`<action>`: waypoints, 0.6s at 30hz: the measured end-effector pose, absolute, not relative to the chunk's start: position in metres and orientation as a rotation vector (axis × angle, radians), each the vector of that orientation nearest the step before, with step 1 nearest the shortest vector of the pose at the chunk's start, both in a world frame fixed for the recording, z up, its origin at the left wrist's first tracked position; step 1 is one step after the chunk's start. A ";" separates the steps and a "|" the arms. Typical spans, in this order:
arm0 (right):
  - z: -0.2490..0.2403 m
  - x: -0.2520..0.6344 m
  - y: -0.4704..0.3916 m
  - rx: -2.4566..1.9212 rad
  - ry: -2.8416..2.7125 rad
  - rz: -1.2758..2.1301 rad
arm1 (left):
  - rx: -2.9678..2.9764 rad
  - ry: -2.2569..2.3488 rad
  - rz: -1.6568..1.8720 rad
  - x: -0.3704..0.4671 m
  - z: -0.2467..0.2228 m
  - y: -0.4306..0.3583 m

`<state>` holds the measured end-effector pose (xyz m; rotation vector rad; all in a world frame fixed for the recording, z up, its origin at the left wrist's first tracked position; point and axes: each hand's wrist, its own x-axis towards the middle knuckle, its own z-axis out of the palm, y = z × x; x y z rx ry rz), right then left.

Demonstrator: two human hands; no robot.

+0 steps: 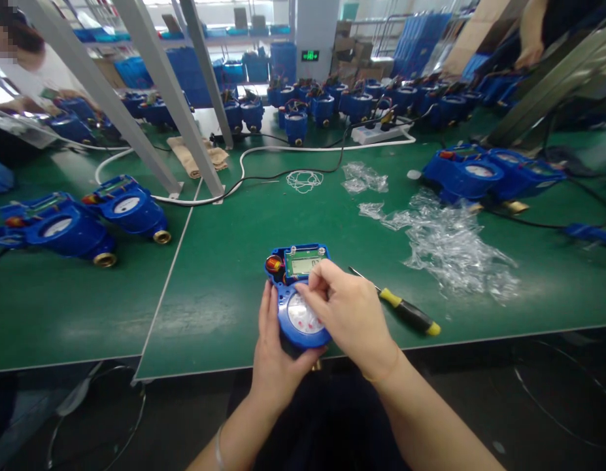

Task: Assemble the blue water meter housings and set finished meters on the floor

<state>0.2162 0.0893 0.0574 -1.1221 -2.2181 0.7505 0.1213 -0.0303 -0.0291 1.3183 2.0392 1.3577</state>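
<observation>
A blue water meter (303,335) lies at the near edge of the green table, its upper housing open to show a circuit board with a small display (303,264). Around its left and lower sides my left hand (278,360) is wrapped, holding it. Over the round dial, my right hand (349,311) is closed, thumb and forefinger pinched at the dial's top edge; what they hold, if anything, is too small to tell. Just right of my right hand lies a screwdriver (410,314) with a yellow and black handle.
Crumpled clear plastic bags (444,245) lie at the right. Blue meters stand on the left (131,209), right (467,173) and along the back. Grey metal posts (170,98), a cloth (187,157), cables and a power strip (381,133) are beyond. Other people are at the far left and right.
</observation>
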 end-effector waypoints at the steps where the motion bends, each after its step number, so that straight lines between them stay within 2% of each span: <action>1: 0.058 0.218 0.090 -1.101 -2.204 0.810 | 1.321 2.043 1.351 0.121 -0.029 -0.030; 4: 0.062 0.220 0.091 -1.067 -2.188 0.930 | 1.329 2.051 1.341 0.121 -0.030 -0.031; 11: 0.056 0.220 0.088 -1.008 -2.133 0.929 | 1.324 2.033 1.345 0.120 -0.030 -0.031; 14: 0.051 0.230 0.085 -0.984 -1.798 1.066 | 1.323 2.043 1.349 0.121 -0.029 -0.030; 18: 0.039 0.263 0.091 -1.044 -1.376 1.030 | 1.307 2.037 1.362 0.120 -0.029 -0.030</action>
